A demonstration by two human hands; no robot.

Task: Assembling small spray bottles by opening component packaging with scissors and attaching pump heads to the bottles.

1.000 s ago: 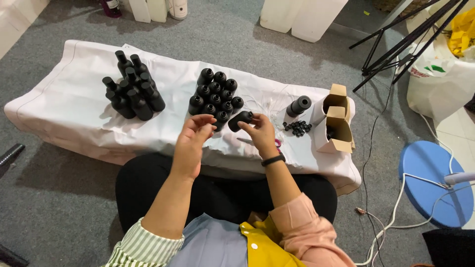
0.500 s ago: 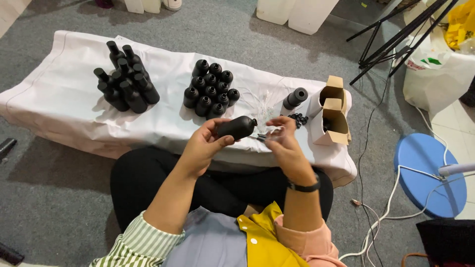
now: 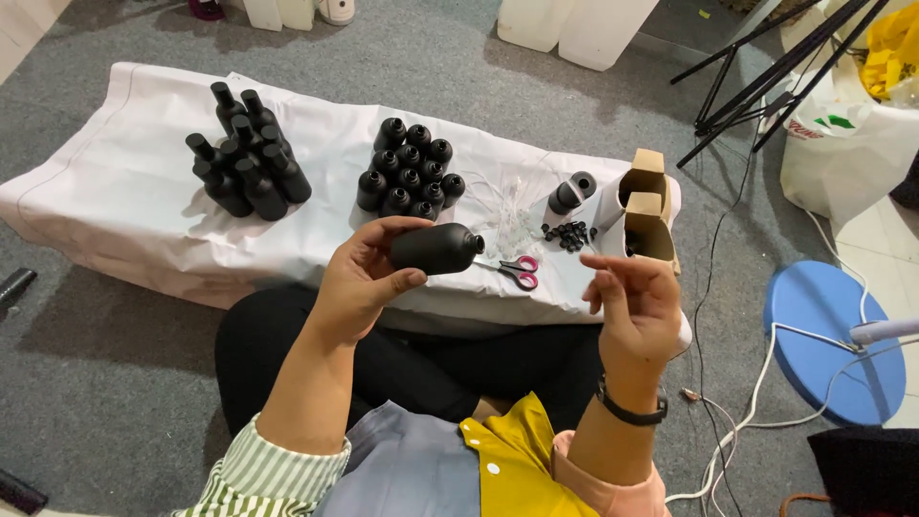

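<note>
Head view. The left hand (image 3: pixel 359 282) grips a black bottle (image 3: pixel 436 248) on its side, neck pointing toward the right hand (image 3: pixel 637 306). The bottle is held in the air just in front of the near edge of the white cloth (image 3: pixel 124 191). The right hand is raised beside it, fingers loosely curled; whether they pinch a small part cannot be told.

On the cloth, just beyond the bottle, stands a cluster of open bottles (image 3: pixel 410 177). Left of the bottle stands a group of capped bottles (image 3: pixel 244 158). Pink scissors (image 3: pixel 517 270) lie just right of the bottle, with small black caps (image 3: pixel 567 234) and a cardboard box (image 3: pixel 646 211) farther right.

Risks:
- The bottle is smooth and held sideways; a loosened grip could drop it onto the lap.
- A low sweep of either hand could topple the open bottles nearby.
- The loose caps could scatter off the cloth if brushed.
</note>
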